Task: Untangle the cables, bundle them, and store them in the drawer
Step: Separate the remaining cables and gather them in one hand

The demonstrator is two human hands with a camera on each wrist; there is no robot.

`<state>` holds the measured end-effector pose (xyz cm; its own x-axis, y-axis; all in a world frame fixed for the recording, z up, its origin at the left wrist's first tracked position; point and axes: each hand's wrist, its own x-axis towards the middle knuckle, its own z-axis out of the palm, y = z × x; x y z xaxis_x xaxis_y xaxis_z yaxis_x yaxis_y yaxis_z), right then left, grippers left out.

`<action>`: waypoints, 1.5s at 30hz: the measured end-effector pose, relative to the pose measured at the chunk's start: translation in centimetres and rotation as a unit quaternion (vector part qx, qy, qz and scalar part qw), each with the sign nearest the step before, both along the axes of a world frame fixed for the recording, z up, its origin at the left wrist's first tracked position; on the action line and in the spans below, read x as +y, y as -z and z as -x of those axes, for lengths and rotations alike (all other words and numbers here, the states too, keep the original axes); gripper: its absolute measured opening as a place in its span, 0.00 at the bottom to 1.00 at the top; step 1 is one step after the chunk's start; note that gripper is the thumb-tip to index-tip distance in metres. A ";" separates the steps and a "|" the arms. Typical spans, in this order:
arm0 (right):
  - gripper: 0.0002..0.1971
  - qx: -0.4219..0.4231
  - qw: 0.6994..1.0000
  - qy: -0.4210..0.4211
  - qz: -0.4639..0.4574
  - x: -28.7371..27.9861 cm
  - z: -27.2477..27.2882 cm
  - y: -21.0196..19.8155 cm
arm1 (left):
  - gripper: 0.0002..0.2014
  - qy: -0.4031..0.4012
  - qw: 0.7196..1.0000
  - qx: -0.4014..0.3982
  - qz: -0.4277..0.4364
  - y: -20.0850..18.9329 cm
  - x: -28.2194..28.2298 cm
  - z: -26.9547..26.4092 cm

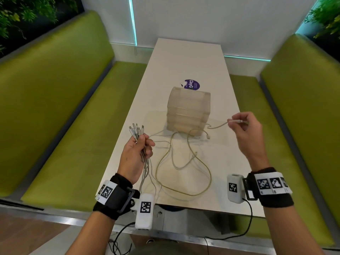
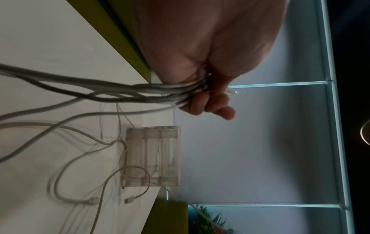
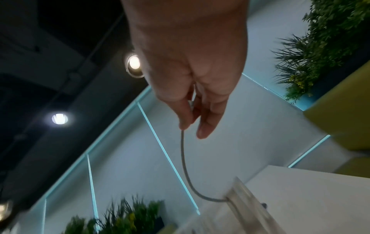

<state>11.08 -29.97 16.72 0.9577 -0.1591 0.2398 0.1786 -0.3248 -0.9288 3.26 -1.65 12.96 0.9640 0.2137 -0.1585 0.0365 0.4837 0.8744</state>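
My left hand (image 1: 139, 150) grips a bunch of white cables (image 1: 137, 131) just below their plugs, which fan out above the fist; in the left wrist view the cables (image 2: 140, 93) run out of the curled fingers (image 2: 208, 102). Their loose lengths loop over the white table (image 1: 184, 168). My right hand (image 1: 246, 126) is raised at the right and pinches the plug end of one white cable (image 1: 237, 121), which sags down toward the drawer unit; the right wrist view shows this cable (image 3: 183, 158) hanging from the fingertips. The translucent drawer unit (image 1: 188, 111) stands mid-table with its drawers closed.
A purple round sticker (image 1: 192, 84) lies behind the drawer unit. Green padded benches (image 1: 64, 107) flank the narrow table on both sides. A free plug (image 1: 207, 137) lies by the unit's front right corner. Plants stand at the back corners.
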 end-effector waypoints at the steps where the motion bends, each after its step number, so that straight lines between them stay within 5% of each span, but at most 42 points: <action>1: 0.10 -0.008 0.998 -0.034 -0.048 0.4 0.5 -1.3 | 0.11 0.002 1.000 -0.004 0.000 -0.2 -0.2 -0.1; 6: 0.20 0.071 0.963 -0.238 -0.108 3.9 1.7 -3.6 | 0.11 0.036 0.999 -0.037 -0.001 -1.2 -2.4 -0.9; 10: 0.14 0.103 0.944 -0.308 -0.058 8.2 2.3 -2.2 | 0.11 0.068 0.997 -0.038 -0.030 -1.7 -4.9 -1.2; 23: 0.11 0.115 0.964 -0.240 -0.011 11.7 1.2 -0.1 | 0.11 0.066 0.997 0.004 0.031 -1.0 -4.3 -0.6; 27: 0.15 0.186 0.918 -0.348 -0.048 10.8 0.9 0.9 | 0.10 0.057 0.996 0.002 0.068 -0.7 -3.5 -0.6; 30: 0.15 0.221 0.854 -0.458 0.110 9.9 0.7 3.0 | 0.11 0.035 0.992 -0.009 0.117 -1.0 -2.4 -0.8; 32: 0.09 0.218 0.831 -0.451 0.242 9.9 0.7 5.5 | 0.12 0.023 0.991 -0.023 0.133 -1.5 -1.7 -1.0; 37: 0.10 0.174 0.902 -0.313 0.242 8.3 -0.9 9.7 | 0.12 -0.025 0.990 -0.069 0.123 -2.9 0.7 -0.8; 45: 0.07 0.131 0.928 -0.203 0.282 5.4 -4.9 10.9 | 0.12 -0.085 0.987 -0.095 0.101 -3.2 3.1 -0.2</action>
